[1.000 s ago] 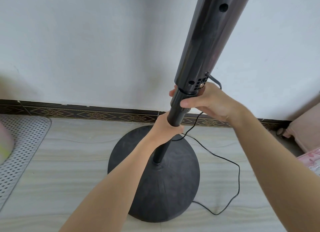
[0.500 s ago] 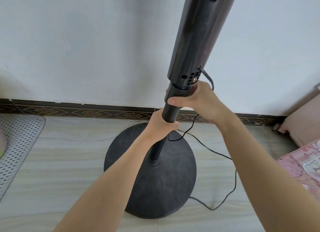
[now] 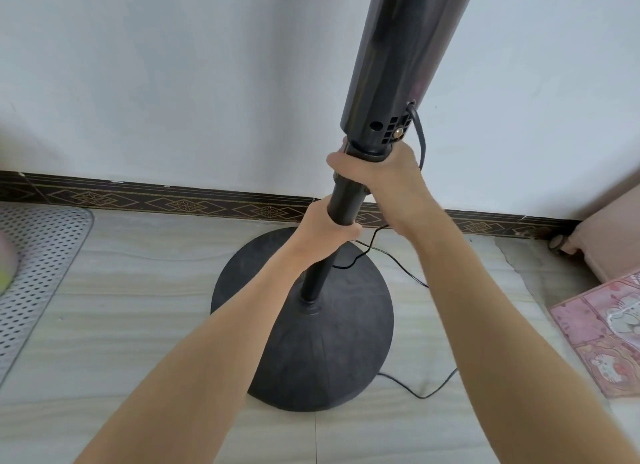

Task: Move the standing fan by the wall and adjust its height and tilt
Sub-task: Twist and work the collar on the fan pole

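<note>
Two bare forearms reach forward from the bottom of the view toward one standing fan, and both hands are closed on its black pole. The left hand point(image 3: 325, 230) grips the pole point(image 3: 343, 204) lower down, fingers wrapped around it; just above, the right hand point(image 3: 381, 176) is clenched around the joint where the thinner pole enters the thick upper column point(image 3: 391, 69), thumb curled across the front. Compared with a second ago, the thick column sits a little higher over the hands and the holes on its side have slid up out of view, while both grips stay where they were on the pole; this suggests the height is being raised or the collar worked, so the height step looks underway and tilt not yet touched. Below the left hand, the pole runs down into one round black base point(image 3: 311, 353) resting flat on the pale floor. One thin black cord point(image 3: 420, 141) leaves the column beside the right hand and trails across the floor past the base. Beyond the hands stand the white wall point(image 3: 173, 83) and one patterned skirting strip point(image 3: 173, 202); the fan stands near the wall. Left of the left hand lies one perforated mat point(image 3: 38, 256); right of the right hand, one pink printed cloth point(image 3: 606, 328).
</note>
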Action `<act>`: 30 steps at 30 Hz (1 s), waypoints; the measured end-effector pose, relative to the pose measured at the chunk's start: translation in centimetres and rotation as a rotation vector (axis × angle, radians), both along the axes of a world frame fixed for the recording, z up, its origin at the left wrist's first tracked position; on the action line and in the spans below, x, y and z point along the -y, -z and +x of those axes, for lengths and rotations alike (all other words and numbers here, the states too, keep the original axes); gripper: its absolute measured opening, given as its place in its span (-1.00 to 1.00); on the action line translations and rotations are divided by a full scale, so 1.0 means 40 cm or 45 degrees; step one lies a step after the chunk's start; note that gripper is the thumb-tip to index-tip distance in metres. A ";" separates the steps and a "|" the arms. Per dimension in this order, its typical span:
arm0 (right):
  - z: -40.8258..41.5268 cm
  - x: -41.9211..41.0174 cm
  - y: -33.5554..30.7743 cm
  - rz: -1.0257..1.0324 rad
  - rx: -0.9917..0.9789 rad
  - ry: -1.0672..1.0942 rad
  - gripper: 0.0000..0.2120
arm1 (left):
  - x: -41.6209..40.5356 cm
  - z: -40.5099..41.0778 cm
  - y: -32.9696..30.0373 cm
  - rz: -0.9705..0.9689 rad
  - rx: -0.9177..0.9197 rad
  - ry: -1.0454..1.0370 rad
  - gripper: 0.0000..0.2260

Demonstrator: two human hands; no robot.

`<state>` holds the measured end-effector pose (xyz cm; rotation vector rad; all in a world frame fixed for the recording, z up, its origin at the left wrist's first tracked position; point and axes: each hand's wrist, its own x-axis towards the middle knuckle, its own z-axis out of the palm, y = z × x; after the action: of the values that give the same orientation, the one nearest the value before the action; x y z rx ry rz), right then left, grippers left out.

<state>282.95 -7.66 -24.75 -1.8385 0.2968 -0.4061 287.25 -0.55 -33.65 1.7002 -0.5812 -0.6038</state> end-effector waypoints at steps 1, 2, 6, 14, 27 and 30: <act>-0.003 0.029 -0.013 0.068 -0.086 -0.228 -0.87 | -0.002 0.001 -0.002 -0.002 -0.009 0.023 -0.84; -0.005 0.048 -0.025 0.146 -0.145 -0.385 -0.85 | -0.002 0.002 -0.001 -0.004 -0.014 0.032 -0.85; -0.015 0.021 -0.013 0.129 -0.023 -0.125 -0.77 | 0.005 -0.003 0.001 -0.016 0.003 -0.042 -0.86; 0.016 -0.013 -0.008 0.034 0.018 0.094 -0.87 | 0.003 -0.003 0.004 -0.040 0.010 -0.091 -0.81; 0.007 -0.030 0.006 -0.008 0.041 0.251 -0.85 | -0.001 0.014 0.001 0.042 -0.077 0.025 -0.85; -0.001 0.048 -0.032 0.121 -0.206 -0.382 -0.84 | -0.007 0.017 -0.002 0.090 -0.104 0.079 -0.88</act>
<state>282.91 -9.56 -23.45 -1.7902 0.1437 -0.0351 287.94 -0.26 -33.57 1.7197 -0.5615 -0.7424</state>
